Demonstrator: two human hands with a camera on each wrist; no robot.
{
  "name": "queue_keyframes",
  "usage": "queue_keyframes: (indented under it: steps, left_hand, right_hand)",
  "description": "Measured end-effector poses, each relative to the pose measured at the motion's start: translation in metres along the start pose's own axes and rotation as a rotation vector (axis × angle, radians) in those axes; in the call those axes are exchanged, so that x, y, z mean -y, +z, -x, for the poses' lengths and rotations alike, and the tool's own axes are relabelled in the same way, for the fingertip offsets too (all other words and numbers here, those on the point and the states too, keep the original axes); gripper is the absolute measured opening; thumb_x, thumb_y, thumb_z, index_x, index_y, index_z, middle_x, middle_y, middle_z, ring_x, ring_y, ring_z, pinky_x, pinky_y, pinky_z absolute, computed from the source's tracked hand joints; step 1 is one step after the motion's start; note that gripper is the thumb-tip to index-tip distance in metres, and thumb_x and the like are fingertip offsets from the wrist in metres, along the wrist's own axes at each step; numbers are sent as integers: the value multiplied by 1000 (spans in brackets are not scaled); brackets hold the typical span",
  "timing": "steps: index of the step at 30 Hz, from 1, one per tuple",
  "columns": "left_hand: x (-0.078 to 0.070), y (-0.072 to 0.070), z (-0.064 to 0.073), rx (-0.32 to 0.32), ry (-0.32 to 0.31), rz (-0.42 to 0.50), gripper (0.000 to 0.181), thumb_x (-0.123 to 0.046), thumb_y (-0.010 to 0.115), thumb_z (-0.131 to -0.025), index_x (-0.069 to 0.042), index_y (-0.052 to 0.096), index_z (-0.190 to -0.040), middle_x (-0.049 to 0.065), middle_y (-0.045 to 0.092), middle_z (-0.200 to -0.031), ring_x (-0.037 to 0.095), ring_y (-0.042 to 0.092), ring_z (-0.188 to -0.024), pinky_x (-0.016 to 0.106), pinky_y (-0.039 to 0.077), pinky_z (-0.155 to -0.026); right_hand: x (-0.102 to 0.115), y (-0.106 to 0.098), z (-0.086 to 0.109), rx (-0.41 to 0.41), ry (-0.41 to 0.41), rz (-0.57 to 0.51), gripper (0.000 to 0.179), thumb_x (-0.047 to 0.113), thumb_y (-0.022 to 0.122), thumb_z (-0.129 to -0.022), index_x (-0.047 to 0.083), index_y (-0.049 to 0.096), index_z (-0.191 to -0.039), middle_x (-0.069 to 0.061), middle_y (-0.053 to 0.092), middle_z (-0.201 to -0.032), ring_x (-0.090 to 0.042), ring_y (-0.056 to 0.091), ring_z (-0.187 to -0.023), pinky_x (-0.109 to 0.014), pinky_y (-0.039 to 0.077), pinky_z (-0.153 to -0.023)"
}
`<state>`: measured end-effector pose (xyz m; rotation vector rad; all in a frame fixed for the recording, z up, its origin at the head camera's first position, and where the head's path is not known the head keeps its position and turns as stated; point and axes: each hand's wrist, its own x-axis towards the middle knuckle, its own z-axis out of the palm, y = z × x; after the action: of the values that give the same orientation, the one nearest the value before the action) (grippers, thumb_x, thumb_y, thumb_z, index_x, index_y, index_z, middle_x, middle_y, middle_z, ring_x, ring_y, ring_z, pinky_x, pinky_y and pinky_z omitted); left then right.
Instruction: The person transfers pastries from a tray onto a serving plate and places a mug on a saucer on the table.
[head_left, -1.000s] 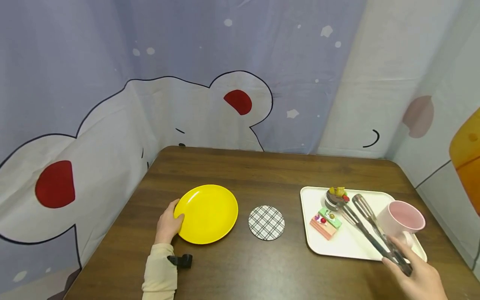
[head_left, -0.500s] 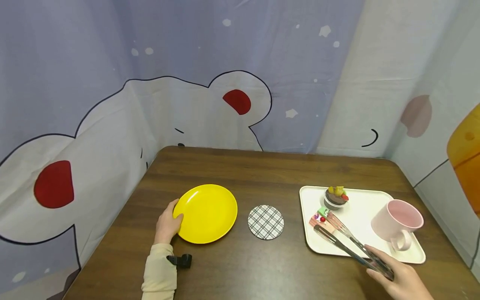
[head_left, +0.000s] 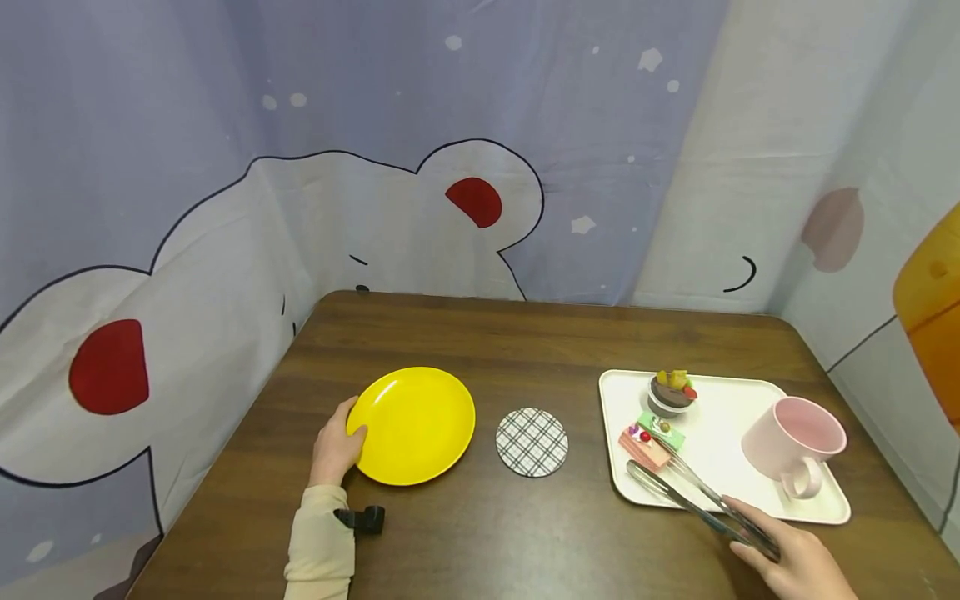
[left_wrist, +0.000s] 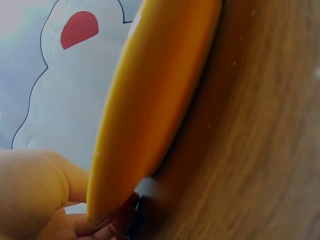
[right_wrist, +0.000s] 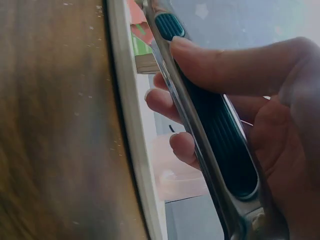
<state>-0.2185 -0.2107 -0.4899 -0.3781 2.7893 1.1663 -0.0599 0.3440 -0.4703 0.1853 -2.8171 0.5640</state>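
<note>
On the left of the table, my left hand point(head_left: 335, 450) pinches the rim of a yellow plate point(head_left: 414, 425); the left wrist view shows fingers under its edge point(left_wrist: 112, 150). My right hand point(head_left: 801, 557) grips metal tongs point(head_left: 756, 535) with dark teal grips point(right_wrist: 220, 135), thumb on one arm. The spread tong arms reach over the white tray point(head_left: 731, 417). One tip is at the green cake slice point(head_left: 667, 431), the other in front of the pink cake slice point(head_left: 641, 448). Whether the tips touch the pink slice I cannot tell.
Behind the slices on the tray stands a chocolate cupcake point(head_left: 671, 395) topped with fruit. A pink mug point(head_left: 783, 442) stands at the tray's right end. Between plate and tray lies a round checked coaster point(head_left: 532, 442). A printed curtain point(head_left: 600, 167) hangs behind the table point(head_left: 555, 342).
My right hand has moved left with the tongs, away from the mug. The tong tips have come down from near the cupcake to either side of the pink slice. The left hand stays put.
</note>
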Motion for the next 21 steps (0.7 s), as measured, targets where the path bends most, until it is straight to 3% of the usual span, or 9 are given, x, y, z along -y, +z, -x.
queue_keyframes:
  steps: [4, 8, 13, 18, 21]
  left_hand:
    - [0, -1, 0, 5, -1, 0, 55, -16, 45, -91, -10, 22, -141, 21, 31, -142, 40, 35, -124, 56, 29, -102]
    - [1, -2, 0, 8, 3, -6, 55, -16, 45, -91, -11, 22, -141, 22, 31, -142, 40, 35, -125, 56, 29, -102]
    - [2, -2, 0, 6, 12, -15, 55, -17, 45, -91, -11, 22, -141, 22, 31, -142, 41, 34, -125, 56, 29, -102]
    - [4, -2, 0, 3, 14, -4, 55, -17, 45, -91, -11, 23, -141, 22, 31, -142, 41, 34, -126, 55, 28, -103]
    - [4, -1, 0, 3, 15, 6, 55, -18, 45, -91, -11, 23, -141, 22, 31, -142, 40, 33, -126, 55, 28, -103]
  right_hand:
    - [-2, 5, 0, -79, -48, 19, 54, 19, 79, -60, 23, 62, -110, -1, 67, -76, 3, 47, -57, -28, 41, -50]
    - [-2, 7, 0, -134, -63, 45, 54, 15, 79, -57, 25, 63, -108, -9, 69, -82, -12, 58, -56, -34, 42, -49]
    - [1, 7, 0, -164, -36, 41, 54, 12, 78, -58, 26, 64, -108, -13, 69, -80, -23, 57, -52, -35, 39, -47]
    - [5, 6, -3, -201, -26, 10, 52, 12, 78, -59, 27, 64, -107, -12, 68, -73, -4, 43, -48, -31, 35, -44]
    - [10, 7, -7, -241, -35, -10, 53, 11, 79, -57, 27, 66, -106, -11, 68, -73, -3, 43, -50, -30, 35, -46]
